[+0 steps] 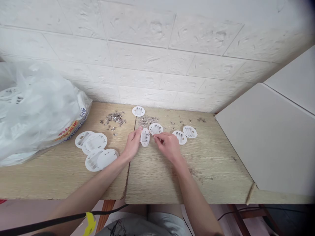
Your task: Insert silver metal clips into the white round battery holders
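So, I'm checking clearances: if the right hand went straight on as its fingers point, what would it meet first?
Most likely the white disc held in the left hand, just ahead of the right hand; depth is hard to judge, and the other disc lying just beyond is also close.

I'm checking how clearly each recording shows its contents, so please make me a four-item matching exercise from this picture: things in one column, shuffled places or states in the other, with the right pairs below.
Things:
1. Bag
2. Left hand
3. Right hand
4. Yellow tag

Places or states:
A. Holding a white disc
B. On the black cable
C. Just right of the held white disc
D. At the left end of the table, against the wall

Right pairs: 1-D, 2-A, 3-C, 4-B
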A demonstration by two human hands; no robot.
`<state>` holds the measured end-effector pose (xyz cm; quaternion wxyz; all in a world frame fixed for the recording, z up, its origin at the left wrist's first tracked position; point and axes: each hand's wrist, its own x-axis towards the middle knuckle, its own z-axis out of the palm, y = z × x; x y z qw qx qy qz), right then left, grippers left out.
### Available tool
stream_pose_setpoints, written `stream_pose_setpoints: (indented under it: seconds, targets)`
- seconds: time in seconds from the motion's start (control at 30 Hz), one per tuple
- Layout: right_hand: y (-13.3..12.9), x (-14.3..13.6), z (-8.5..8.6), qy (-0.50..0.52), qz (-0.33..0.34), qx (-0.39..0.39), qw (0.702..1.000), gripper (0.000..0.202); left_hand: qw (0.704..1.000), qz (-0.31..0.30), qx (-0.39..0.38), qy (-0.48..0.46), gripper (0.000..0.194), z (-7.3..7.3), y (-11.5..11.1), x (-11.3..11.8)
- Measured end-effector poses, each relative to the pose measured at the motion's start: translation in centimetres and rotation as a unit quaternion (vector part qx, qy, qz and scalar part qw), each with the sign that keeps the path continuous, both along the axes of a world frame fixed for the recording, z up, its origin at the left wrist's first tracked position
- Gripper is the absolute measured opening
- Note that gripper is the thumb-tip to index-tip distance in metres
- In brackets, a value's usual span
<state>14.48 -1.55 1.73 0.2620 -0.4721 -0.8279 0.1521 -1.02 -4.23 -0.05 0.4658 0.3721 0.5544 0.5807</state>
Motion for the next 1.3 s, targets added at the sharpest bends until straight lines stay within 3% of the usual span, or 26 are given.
stream_pose_setpoints:
  seconds: [1.3]
  targets:
    - [-0.03,0.02,0.11,0.001,0.001,-0.002,1.0,0.021,1.0,0.004,-0.001,-0.011,0.05,0.16,0.01,0.05]
